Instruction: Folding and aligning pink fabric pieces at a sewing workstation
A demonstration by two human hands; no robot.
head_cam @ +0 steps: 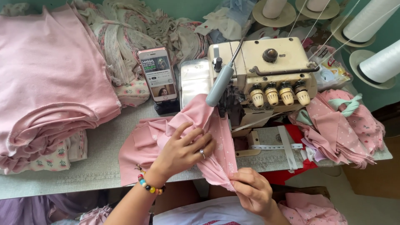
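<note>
Pink stack [50,79] is sitting well left of the left hand [181,152]; phone [157,74] is standing just beyond it. Left hand is pressing flat, fingers spread, on the pink fabric [208,121]. Right hand [252,191] is pinching the fabric's near edge. Fabric is running up under the serger [262,71], beyond both hands.

Sewing machine [262,79] ahead — phone [158,75] beside

Four tension knobs [279,94] (one phone [158,74])

Bright, even daylight; sharp focus.
</note>
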